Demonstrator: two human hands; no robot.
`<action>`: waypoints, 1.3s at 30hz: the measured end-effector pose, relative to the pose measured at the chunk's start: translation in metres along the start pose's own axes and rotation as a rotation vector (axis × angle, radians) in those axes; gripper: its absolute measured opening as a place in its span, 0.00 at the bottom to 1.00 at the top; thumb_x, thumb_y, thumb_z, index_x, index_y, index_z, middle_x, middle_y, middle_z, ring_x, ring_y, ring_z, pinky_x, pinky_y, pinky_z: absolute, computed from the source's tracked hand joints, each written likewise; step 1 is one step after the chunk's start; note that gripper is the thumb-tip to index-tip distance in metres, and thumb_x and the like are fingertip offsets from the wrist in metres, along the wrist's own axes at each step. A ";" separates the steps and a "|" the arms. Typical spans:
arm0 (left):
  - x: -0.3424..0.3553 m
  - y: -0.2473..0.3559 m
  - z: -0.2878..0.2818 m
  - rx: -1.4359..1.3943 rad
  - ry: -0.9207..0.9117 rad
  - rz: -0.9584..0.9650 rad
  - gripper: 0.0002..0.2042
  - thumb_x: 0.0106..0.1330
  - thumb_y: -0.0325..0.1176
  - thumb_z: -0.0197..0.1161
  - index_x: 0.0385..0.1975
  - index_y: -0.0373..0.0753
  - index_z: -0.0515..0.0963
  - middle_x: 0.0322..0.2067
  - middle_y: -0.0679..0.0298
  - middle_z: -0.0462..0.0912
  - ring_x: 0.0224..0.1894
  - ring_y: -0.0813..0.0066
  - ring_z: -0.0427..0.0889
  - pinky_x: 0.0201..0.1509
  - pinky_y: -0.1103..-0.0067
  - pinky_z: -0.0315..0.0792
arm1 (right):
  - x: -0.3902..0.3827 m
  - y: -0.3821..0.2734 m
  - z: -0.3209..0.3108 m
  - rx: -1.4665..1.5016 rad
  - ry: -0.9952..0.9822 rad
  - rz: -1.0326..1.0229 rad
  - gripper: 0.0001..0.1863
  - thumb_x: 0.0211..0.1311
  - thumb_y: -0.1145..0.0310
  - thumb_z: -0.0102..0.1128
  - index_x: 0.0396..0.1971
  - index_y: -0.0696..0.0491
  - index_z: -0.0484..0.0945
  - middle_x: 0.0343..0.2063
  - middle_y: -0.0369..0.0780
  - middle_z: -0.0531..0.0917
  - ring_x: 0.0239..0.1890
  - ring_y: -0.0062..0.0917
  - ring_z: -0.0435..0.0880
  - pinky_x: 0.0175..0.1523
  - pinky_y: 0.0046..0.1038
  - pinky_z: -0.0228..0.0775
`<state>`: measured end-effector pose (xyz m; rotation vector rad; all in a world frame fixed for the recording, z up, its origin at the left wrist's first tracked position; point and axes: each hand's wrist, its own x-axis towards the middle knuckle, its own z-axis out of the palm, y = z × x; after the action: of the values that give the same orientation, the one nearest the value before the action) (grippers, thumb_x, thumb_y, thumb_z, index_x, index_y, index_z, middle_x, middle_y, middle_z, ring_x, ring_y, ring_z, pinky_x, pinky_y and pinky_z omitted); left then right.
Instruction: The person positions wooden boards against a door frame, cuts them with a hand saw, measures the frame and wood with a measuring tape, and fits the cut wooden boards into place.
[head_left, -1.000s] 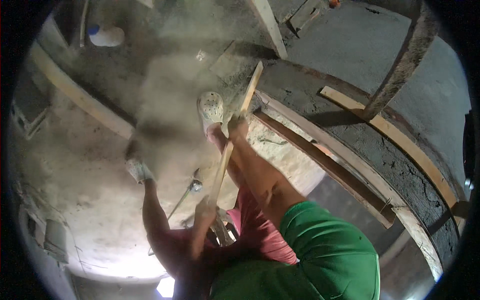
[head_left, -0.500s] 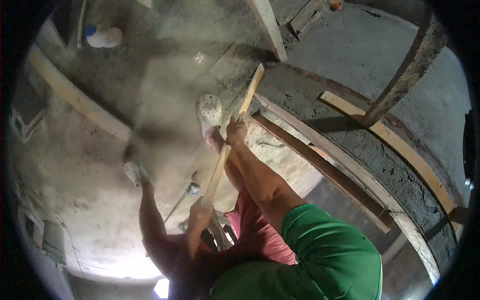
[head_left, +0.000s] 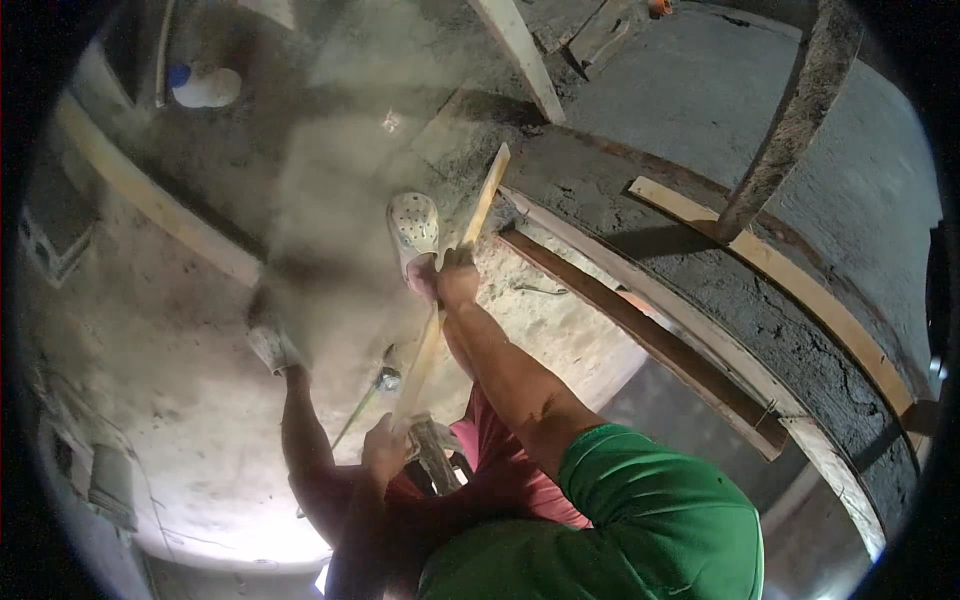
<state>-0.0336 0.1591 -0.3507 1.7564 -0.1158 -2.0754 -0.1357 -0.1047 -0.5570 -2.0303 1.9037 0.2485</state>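
Observation:
A long, narrow wooden strip (head_left: pixel 487 198) slants between my legs, its far end pointing up beside the wet mortar. Around its middle my right hand (head_left: pixel 459 280) is closed, just right of my foot. My left hand (head_left: pixel 383 448) grips the same strip lower down, near my thigh; its fingers are partly hidden. Below the strip's near end stands a rough wooden piece (head_left: pixel 433 455), partly covered by my leg. A hammer-like tool with a metal head (head_left: pixel 388 379) and thin handle lies on the floor left of the strip; its exact kind is unclear.
Right of me runs a curved ledge of rough grey mortar (head_left: pixel 690 268) edged with boards. A brown plank (head_left: pixel 640 335) lies along its near side, and a wooden post (head_left: pixel 795 130) leans over it. A white bottle with blue cap (head_left: pixel 207 86) lies far left.
Both hands have moved slightly left and toward me, bringing the wooden strip along. Its far tip is now lower in view. My grip stays closed on it.

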 end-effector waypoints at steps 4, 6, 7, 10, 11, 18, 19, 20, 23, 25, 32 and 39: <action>0.036 0.009 0.007 0.050 0.099 0.029 0.17 0.71 0.42 0.56 0.45 0.34 0.78 0.33 0.41 0.82 0.39 0.39 0.81 0.40 0.58 0.73 | 0.034 -0.056 -0.041 0.424 -0.197 0.405 0.21 0.70 0.55 0.52 0.36 0.62 0.79 0.26 0.52 0.84 0.30 0.49 0.84 0.36 0.44 0.76; 0.043 0.022 0.001 0.045 0.099 0.051 0.17 0.70 0.43 0.57 0.45 0.33 0.78 0.34 0.40 0.82 0.41 0.40 0.81 0.41 0.57 0.73 | 0.059 -0.035 -0.028 0.309 -0.281 0.573 0.22 0.70 0.56 0.54 0.29 0.63 0.79 0.28 0.52 0.84 0.31 0.45 0.85 0.35 0.41 0.76; 0.039 0.023 -0.003 0.054 0.094 0.055 0.17 0.70 0.43 0.57 0.45 0.33 0.78 0.34 0.40 0.82 0.41 0.40 0.81 0.41 0.57 0.73 | 0.056 -0.015 -0.014 0.314 -0.274 0.580 0.22 0.70 0.56 0.54 0.29 0.63 0.79 0.28 0.52 0.84 0.31 0.45 0.85 0.35 0.41 0.76; 0.028 0.007 -0.002 -0.019 0.103 0.011 0.18 0.70 0.42 0.57 0.46 0.32 0.77 0.35 0.40 0.82 0.42 0.38 0.81 0.42 0.56 0.73 | 0.028 -0.008 -0.008 0.337 0.005 0.149 0.22 0.68 0.54 0.55 0.34 0.62 0.80 0.29 0.50 0.86 0.32 0.46 0.86 0.35 0.41 0.77; 0.032 -0.003 0.004 -0.035 0.133 0.085 0.18 0.70 0.42 0.57 0.47 0.32 0.77 0.36 0.40 0.82 0.43 0.38 0.81 0.43 0.57 0.74 | 0.024 -0.031 -0.017 0.412 -0.028 0.213 0.22 0.67 0.54 0.55 0.37 0.62 0.81 0.31 0.50 0.86 0.33 0.47 0.87 0.35 0.41 0.77; 0.029 0.025 0.000 0.047 0.031 -0.056 0.18 0.69 0.39 0.59 0.51 0.33 0.76 0.40 0.39 0.82 0.46 0.38 0.80 0.49 0.58 0.74 | 0.040 -0.012 -0.015 0.164 -0.127 0.369 0.23 0.63 0.53 0.58 0.45 0.58 0.81 0.37 0.56 0.85 0.42 0.52 0.85 0.47 0.41 0.76; 0.020 0.024 -0.001 0.051 0.028 -0.051 0.18 0.69 0.39 0.59 0.51 0.33 0.76 0.40 0.39 0.82 0.46 0.38 0.80 0.49 0.58 0.74 | 0.033 0.003 -0.010 0.166 -0.121 0.371 0.23 0.63 0.53 0.58 0.45 0.58 0.81 0.37 0.56 0.85 0.42 0.52 0.85 0.47 0.41 0.76; 0.011 0.020 -0.001 0.059 0.018 -0.008 0.18 0.69 0.39 0.59 0.51 0.32 0.75 0.39 0.39 0.82 0.46 0.38 0.80 0.48 0.58 0.74 | 0.030 0.020 -0.001 0.082 -0.082 0.151 0.23 0.63 0.53 0.58 0.45 0.58 0.80 0.37 0.57 0.85 0.42 0.52 0.85 0.48 0.42 0.76; 0.033 0.014 0.016 0.040 0.133 0.275 0.18 0.69 0.39 0.58 0.52 0.32 0.75 0.37 0.39 0.82 0.41 0.40 0.82 0.44 0.60 0.75 | 0.061 0.027 0.008 0.782 0.152 0.142 0.23 0.64 0.55 0.56 0.47 0.59 0.80 0.38 0.57 0.85 0.44 0.53 0.84 0.50 0.43 0.75; 0.054 0.015 0.023 -0.006 0.301 0.486 0.18 0.70 0.39 0.58 0.52 0.31 0.75 0.35 0.38 0.82 0.37 0.42 0.83 0.40 0.62 0.76 | 0.084 -0.037 -0.041 0.158 -0.219 0.484 0.23 0.65 0.54 0.56 0.49 0.59 0.79 0.38 0.56 0.85 0.45 0.53 0.84 0.50 0.42 0.75; 0.008 0.053 0.017 -0.378 -0.179 -0.186 0.17 0.73 0.41 0.53 0.54 0.35 0.73 0.23 0.61 0.78 0.17 0.72 0.78 0.19 0.73 0.73 | 0.054 -0.016 -0.048 0.068 -0.144 0.210 0.28 0.63 0.53 0.60 0.56 0.56 0.74 0.39 0.55 0.85 0.44 0.51 0.84 0.50 0.42 0.75; 0.010 0.106 0.022 -0.404 -0.262 -0.164 0.17 0.74 0.42 0.55 0.51 0.34 0.71 0.24 0.60 0.79 0.17 0.71 0.78 0.22 0.74 0.77 | 0.107 0.021 -0.055 0.024 -0.098 0.331 0.27 0.61 0.55 0.65 0.55 0.56 0.73 0.36 0.49 0.86 0.39 0.40 0.87 0.43 0.39 0.78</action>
<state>-0.0284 0.0545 -0.3211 1.2883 0.3600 -2.2425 -0.1533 -0.2249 -0.5466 -1.6472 2.1597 0.3970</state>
